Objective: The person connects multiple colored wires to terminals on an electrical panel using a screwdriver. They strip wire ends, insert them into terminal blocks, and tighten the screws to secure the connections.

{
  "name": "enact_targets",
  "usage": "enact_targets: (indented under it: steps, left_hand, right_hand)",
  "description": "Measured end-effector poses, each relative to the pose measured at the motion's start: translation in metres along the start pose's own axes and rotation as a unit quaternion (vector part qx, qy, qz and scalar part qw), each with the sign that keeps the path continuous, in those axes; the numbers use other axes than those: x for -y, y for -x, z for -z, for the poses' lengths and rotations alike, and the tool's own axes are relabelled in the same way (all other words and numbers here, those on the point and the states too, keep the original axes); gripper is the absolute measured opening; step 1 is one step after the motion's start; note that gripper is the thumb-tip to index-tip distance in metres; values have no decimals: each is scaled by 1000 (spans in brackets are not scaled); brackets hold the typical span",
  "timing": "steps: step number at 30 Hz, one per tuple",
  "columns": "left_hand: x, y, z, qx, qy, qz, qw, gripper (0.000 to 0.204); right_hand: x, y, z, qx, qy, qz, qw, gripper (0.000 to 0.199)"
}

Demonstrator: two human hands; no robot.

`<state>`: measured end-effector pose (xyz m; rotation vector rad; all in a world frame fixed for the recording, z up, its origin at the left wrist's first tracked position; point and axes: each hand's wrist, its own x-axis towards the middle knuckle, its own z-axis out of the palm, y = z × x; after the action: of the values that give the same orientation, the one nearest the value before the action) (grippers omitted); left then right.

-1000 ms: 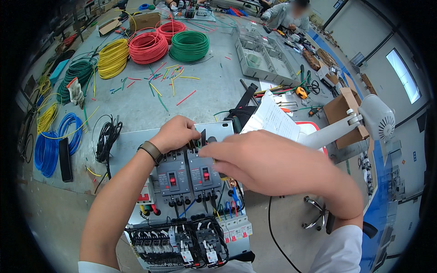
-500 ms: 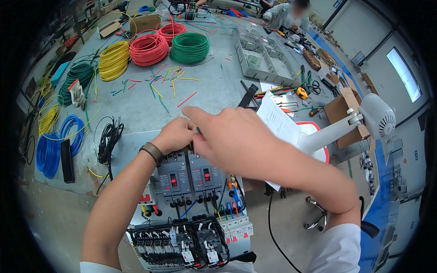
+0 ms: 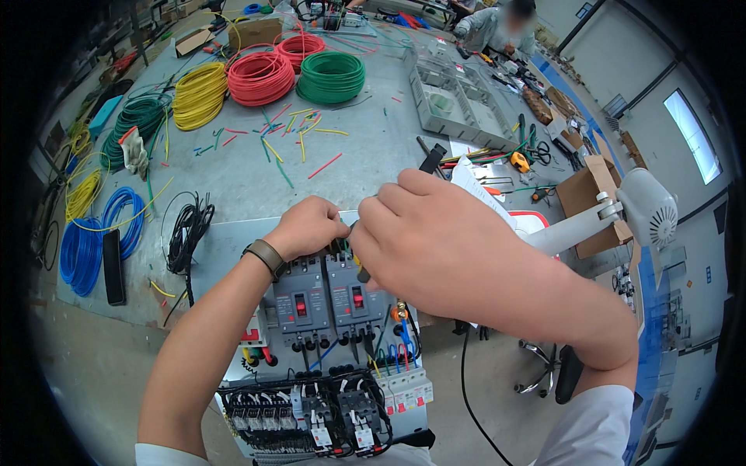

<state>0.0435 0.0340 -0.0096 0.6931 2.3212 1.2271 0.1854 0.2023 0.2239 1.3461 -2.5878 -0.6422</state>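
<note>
My left hand [image 3: 309, 227], with a watch strap at its wrist, is closed in a pinch at the top end of two grey circuit breakers. What its fingertips hold is hidden. My right hand [image 3: 423, 237] is curled into a grip just beside it, around a small yellow-and-dark tool [image 3: 360, 268] that mostly disappears inside the fist. Below the hands, the left breaker [image 3: 301, 305] and the right breaker [image 3: 357, 300] each show a red toggle. They are mounted on a metal panel [image 3: 233, 241] lying over the table edge. Dark wires leave the breakers' lower ends.
Lower on the panel sit black-wired contactors [image 3: 339, 415] and white miniature breakers [image 3: 406, 391]. Coils of red wire [image 3: 260, 78], green wire [image 3: 332, 76] and blue wire [image 3: 81, 256] lie on the table among cut scraps. A grey divided bin [image 3: 458, 101] and a white lamp arm [image 3: 571, 224] stand right. Another person [image 3: 497, 35] works beyond.
My right hand has turned into a tighter fist, its index finger no longer stretched out leftward. My left hand has shifted slightly right. The view has moved a little.
</note>
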Motion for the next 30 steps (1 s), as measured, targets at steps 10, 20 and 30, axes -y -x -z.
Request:
enact_targets:
  steps: [10, 20, 30]
  left_hand:
    - [-5, 5, 1, -8, 10, 39, 999, 27]
    - [-17, 1, 7, 20, -128, 24, 991, 29]
    - [-32, 3, 10, 64, -196, 62, 977, 50]
  right_hand:
    - [1, 8, -29, -82, -66, -62, 993, 42]
    - [-1, 5, -68, -96, -254, -35, 962, 40]
    - [51, 6, -73, -185, -228, -263, 919, 33]
